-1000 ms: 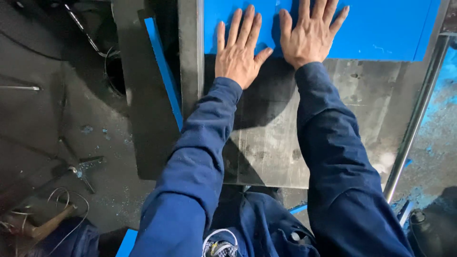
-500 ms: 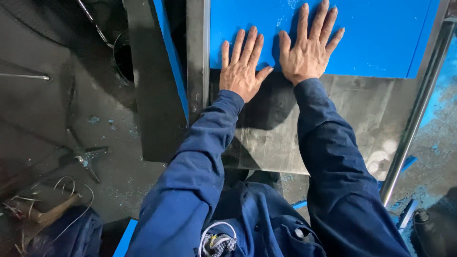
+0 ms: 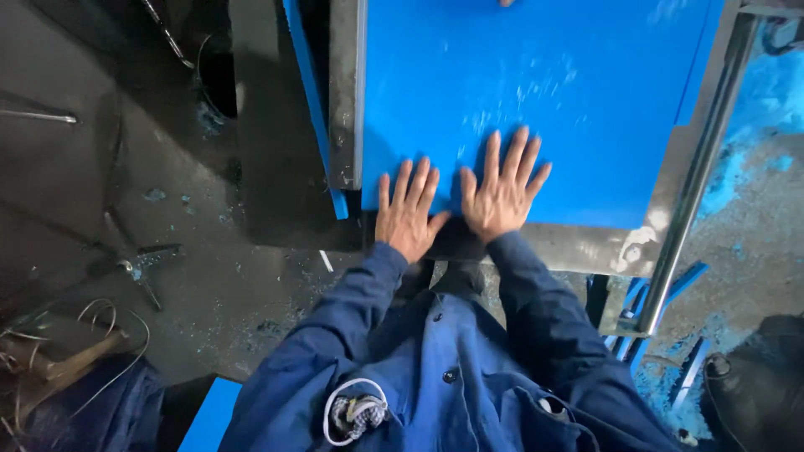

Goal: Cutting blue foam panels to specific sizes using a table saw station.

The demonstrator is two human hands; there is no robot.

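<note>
Left hand (image 3: 408, 219), right hand (image 3: 501, 194) flat on blue sheet (image 3: 536, 75), fingers spread, grasping nothing; grimy floor (image 3: 126, 209).

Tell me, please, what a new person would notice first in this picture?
First comes the bright blue sheet on the grey metal table, filling the upper middle. At its near edge, the left hand and right hand lie flat, fingers spread. Blue dust covers the floor at right.

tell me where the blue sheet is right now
In the head view the blue sheet lies flat on the grey metal table, upper centre, with the left hand and right hand pressed on its near edge, beside a metal rail.
</note>
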